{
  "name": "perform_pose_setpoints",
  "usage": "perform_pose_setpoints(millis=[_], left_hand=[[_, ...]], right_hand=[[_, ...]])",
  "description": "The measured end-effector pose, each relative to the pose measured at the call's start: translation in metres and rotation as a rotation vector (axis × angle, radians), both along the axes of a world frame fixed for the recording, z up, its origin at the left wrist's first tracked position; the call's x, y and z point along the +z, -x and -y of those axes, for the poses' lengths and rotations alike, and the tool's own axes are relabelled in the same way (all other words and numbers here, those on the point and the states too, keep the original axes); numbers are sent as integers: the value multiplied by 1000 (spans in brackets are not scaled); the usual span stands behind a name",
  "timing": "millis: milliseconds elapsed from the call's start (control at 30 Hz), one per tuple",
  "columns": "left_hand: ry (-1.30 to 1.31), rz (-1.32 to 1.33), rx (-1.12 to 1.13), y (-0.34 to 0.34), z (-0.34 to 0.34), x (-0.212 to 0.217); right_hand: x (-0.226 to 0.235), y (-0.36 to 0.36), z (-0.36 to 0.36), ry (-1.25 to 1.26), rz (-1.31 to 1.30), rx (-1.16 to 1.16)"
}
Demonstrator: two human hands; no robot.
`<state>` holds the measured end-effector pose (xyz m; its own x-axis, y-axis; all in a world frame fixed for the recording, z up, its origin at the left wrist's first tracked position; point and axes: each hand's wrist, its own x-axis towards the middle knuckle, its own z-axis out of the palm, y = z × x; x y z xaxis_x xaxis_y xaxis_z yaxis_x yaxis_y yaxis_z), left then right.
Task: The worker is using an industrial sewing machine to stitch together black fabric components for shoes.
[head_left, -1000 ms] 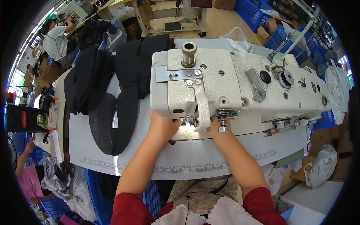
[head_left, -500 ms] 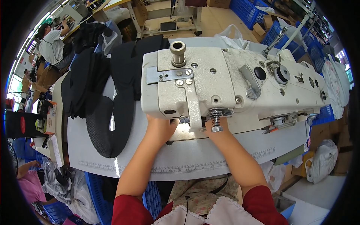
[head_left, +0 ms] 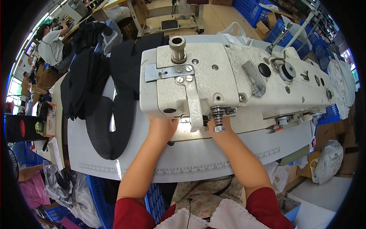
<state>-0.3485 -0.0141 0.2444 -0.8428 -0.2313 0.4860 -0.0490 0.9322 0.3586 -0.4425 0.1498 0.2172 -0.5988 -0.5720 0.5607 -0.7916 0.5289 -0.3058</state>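
Observation:
A white industrial sewing machine (head_left: 213, 76) spans the table in front of me. My left hand (head_left: 162, 128) reaches under the left part of its head, the fingers covered by the machine. Just right of the presser area, my right hand (head_left: 223, 128) also goes beneath the head, and its fingers are hidden too. What either hand touches there cannot be seen. To the left of the machine lie black fabric pieces (head_left: 91, 82), stacked and overlapping, with one curved U-shaped piece (head_left: 110, 141) nearest me on the light grey tabletop (head_left: 190, 168).
A printed ruler strip (head_left: 183, 167) runs along the table's near edge. Small snips (head_left: 276, 129) lie under the machine arm at right. Blue crates (head_left: 253, 13) and a white plastic bag (head_left: 327, 164) stand right. At far left another person (head_left: 53, 45) sits working.
The view has shifted slightly, so the machine appears a little further left and higher. Both hands stay under the machine head, and the black pieces lie as before.

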Motion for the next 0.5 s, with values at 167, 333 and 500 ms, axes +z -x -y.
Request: perform_pose_setpoints(millis=[167,333,500], left_hand=[[-39,-21,-7,6,-3,2],[-71,-34,-11,2,-2,0],[-61,-17,-41,4,1,-10]], right_hand=[[-15,4,1,108,49,-17],[-2,-1,-1,-84,80,-17],[-4,2,-5,-156,113,-55]])
